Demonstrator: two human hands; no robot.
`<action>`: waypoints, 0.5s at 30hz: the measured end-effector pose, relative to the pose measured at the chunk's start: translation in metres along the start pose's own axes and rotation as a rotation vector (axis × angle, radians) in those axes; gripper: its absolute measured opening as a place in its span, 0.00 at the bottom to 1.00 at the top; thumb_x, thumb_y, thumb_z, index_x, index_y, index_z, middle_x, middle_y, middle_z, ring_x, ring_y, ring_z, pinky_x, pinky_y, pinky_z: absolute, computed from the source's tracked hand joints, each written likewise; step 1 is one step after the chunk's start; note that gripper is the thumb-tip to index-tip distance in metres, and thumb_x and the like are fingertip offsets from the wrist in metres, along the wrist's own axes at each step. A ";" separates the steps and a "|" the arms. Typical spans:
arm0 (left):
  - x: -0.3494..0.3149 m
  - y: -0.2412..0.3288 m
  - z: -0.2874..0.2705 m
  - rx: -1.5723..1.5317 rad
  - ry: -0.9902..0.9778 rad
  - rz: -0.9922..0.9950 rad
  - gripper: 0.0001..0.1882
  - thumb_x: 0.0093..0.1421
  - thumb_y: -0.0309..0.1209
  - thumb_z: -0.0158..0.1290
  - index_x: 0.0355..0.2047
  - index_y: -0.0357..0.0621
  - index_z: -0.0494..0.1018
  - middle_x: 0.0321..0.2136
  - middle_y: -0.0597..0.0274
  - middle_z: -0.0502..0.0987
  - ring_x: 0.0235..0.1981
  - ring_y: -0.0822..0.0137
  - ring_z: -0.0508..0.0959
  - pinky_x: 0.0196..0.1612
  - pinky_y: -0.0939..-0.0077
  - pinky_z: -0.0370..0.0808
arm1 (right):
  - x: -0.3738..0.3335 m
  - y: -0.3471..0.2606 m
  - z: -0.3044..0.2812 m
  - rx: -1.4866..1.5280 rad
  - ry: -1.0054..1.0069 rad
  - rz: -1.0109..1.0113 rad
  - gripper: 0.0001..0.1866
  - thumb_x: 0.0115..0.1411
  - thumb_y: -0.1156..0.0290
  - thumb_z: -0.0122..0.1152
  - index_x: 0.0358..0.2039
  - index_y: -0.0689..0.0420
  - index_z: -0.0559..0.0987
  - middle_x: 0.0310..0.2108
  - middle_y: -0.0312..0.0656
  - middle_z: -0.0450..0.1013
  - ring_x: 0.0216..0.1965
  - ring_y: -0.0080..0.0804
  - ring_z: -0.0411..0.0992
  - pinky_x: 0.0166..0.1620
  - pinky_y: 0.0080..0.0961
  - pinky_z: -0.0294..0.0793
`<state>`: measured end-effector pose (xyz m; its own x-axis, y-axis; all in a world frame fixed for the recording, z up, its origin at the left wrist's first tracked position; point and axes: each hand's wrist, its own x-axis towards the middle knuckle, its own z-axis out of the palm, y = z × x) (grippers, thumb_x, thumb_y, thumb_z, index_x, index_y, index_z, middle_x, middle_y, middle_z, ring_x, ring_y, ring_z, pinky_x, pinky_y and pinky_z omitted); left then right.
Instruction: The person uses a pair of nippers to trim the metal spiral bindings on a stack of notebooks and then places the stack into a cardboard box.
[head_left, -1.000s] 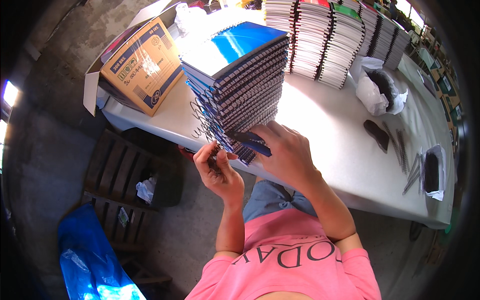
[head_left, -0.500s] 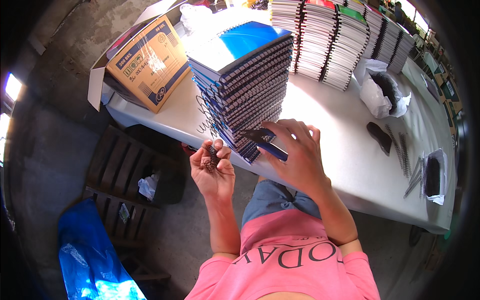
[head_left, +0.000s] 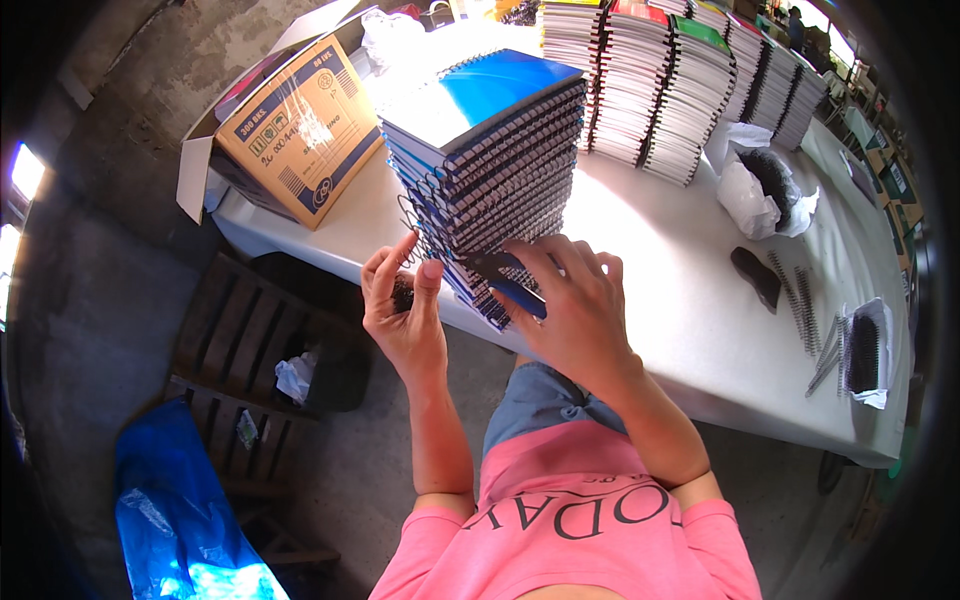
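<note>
- Currently the left hand [head_left: 405, 305] is being held up just off the near edge of the white table [head_left: 680, 330], beside the lower left corner of the leaning stack of spiral notebooks [head_left: 490, 170]
- Its thumb and forefinger are pinching a small dark coil piece [head_left: 402, 293], with the remaining fingers curled loosely around it; what exactly the piece is cannot be told, as it is too small and partly hidden
- The right hand [head_left: 570, 305] is resting against the lower front of the stack, fingers spread and slightly bent, pressing on a dark-and-blue tool [head_left: 505, 278] whose type cannot be told for certain
- The stack is sitting at the near left part of the table, tilting toward the person, with its wire bindings facing the hands and a blue cover on top
- Judged step: wire ends on the bindings are being trimmed or finished, with one cut piece now in the left hand
- Judged next move: it is calling for the pinched piece to be set aside, and for the right hand to be steadying the leaning stack so it is not sliding off the edge
- A cardboard box [head_left: 300, 130] is standing to the left, more notebook stacks [head_left: 650, 90] behind, loose wire coils [head_left: 800, 300] well apart to the right
</note>
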<state>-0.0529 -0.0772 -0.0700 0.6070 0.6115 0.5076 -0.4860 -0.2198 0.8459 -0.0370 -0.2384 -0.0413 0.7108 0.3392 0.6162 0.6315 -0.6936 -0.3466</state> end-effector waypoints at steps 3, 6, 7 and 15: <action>-0.004 0.001 0.003 -0.090 -0.047 -0.135 0.12 0.59 0.32 0.57 0.38 0.36 0.75 0.26 0.71 0.70 0.18 0.84 0.61 0.20 0.89 0.56 | 0.001 -0.003 0.004 0.026 0.023 0.015 0.21 0.46 0.61 0.68 0.41 0.49 0.74 0.35 0.34 0.69 0.37 0.31 0.69 0.39 0.35 0.59; -0.008 -0.009 0.008 -0.034 -0.033 0.021 0.12 0.63 0.35 0.51 0.37 0.36 0.74 0.20 0.74 0.69 0.15 0.87 0.56 0.17 0.89 0.48 | 0.004 -0.005 0.004 0.056 0.016 -0.002 0.21 0.46 0.61 0.68 0.40 0.49 0.74 0.33 0.35 0.69 0.35 0.33 0.71 0.36 0.35 0.63; -0.009 -0.010 0.010 0.015 -0.013 0.069 0.12 0.64 0.35 0.51 0.36 0.37 0.74 0.21 0.74 0.70 0.16 0.87 0.57 0.17 0.90 0.48 | 0.004 -0.004 0.005 0.067 0.008 -0.002 0.20 0.46 0.62 0.68 0.40 0.50 0.73 0.33 0.35 0.69 0.34 0.34 0.71 0.35 0.35 0.65; -0.009 -0.012 0.022 0.120 0.051 0.179 0.11 0.64 0.36 0.50 0.35 0.40 0.71 0.21 0.75 0.67 0.17 0.87 0.57 0.18 0.91 0.49 | -0.002 0.008 0.007 0.172 -0.134 0.072 0.22 0.43 0.71 0.67 0.42 0.49 0.73 0.33 0.36 0.70 0.35 0.36 0.73 0.34 0.33 0.69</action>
<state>-0.0393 -0.0967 -0.0812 0.4835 0.5914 0.6454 -0.5034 -0.4152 0.7577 -0.0307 -0.2403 -0.0502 0.7831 0.3823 0.4904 0.6135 -0.6040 -0.5088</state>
